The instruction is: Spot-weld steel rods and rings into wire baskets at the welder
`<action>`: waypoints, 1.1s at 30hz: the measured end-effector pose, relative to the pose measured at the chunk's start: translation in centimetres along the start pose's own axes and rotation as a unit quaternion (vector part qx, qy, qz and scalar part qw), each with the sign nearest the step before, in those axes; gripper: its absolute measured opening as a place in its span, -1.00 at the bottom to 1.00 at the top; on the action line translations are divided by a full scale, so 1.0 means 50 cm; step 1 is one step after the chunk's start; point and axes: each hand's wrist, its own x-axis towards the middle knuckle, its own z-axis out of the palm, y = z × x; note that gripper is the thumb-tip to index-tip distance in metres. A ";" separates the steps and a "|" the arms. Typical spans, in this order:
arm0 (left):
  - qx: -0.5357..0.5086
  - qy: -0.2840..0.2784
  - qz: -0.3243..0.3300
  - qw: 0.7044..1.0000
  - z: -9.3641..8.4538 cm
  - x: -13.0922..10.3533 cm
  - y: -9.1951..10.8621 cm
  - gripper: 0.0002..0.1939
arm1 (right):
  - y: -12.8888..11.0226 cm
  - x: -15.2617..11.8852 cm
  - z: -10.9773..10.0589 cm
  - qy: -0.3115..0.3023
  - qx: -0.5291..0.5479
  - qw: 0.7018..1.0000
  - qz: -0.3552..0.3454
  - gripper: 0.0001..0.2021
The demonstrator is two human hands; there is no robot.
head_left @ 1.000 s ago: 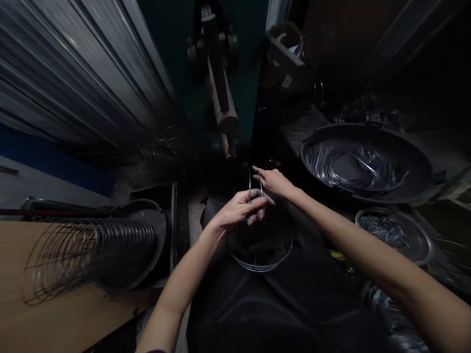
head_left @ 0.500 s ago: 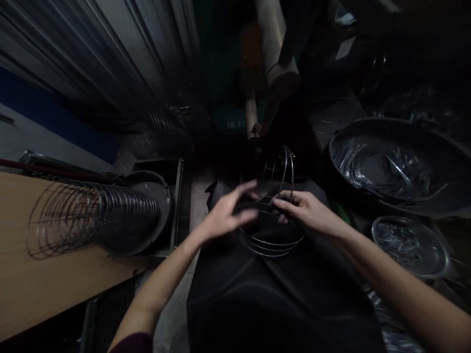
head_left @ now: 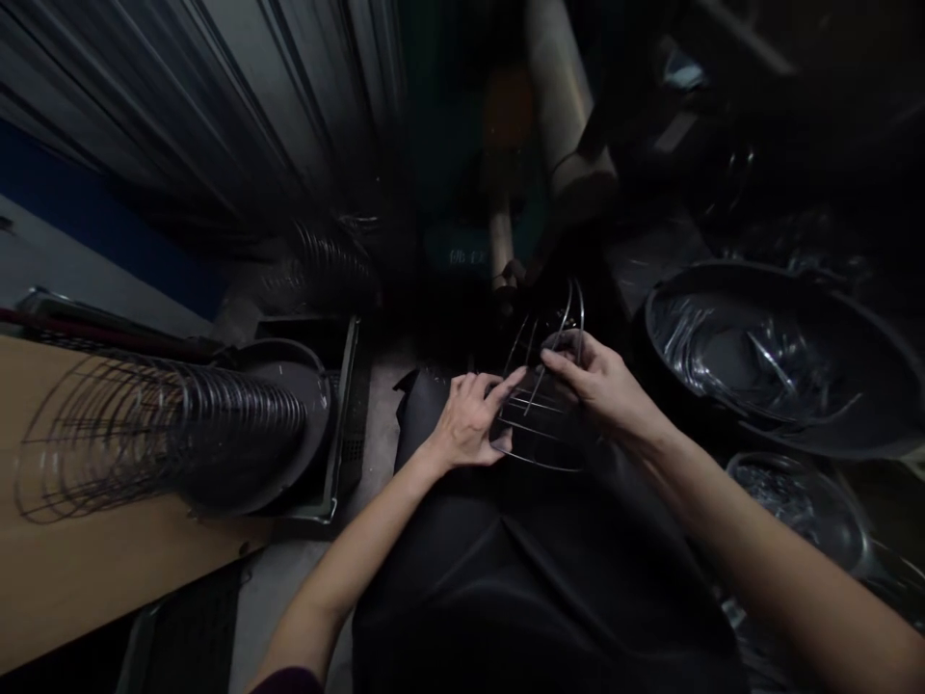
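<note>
A round wire frame (head_left: 539,463) of thin metal rings is in front of me, over the dark apron (head_left: 462,588) on my lap. My left hand (head_left: 473,422) is closed around the frame's left side, thumb low and index finger pointing along the wires. At the upper right, my right hand (head_left: 596,386) pinches a thin metal wire (head_left: 536,393) that slants down across the rings. Curved wires (head_left: 580,306) rise behind its fingers. The dimness hides where the wire touches the frame.
On my left, stacked wire rings (head_left: 166,424) lean out of a dark basin (head_left: 322,386) set in a crate (head_left: 347,376). A large black basin (head_left: 892,386) with wire pieces and a bowl (head_left: 857,520) of small metal parts are right. Ahead is a machine with a pale cylinder (head_left: 568,87).
My left hand, formerly spread and blurred beside the frame, has closed on its left side. My right hand has risen slightly, and a slanting wire now shows at its fingertips.
</note>
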 end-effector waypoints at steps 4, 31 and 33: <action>-0.052 0.187 0.047 0.980 -0.003 0.045 -0.024 -0.32 | -0.026 0.065 -0.006 -0.023 0.064 0.998 -0.013 -0.58; -0.077 0.257 0.081 0.960 -0.015 0.191 -0.141 -0.20 | -0.059 0.262 -0.013 -0.016 0.105 0.993 -0.052 -0.54; -0.089 0.244 0.063 0.964 -0.015 0.195 -0.145 -0.19 | -0.052 0.273 -0.016 -0.013 0.109 0.993 -0.054 -0.54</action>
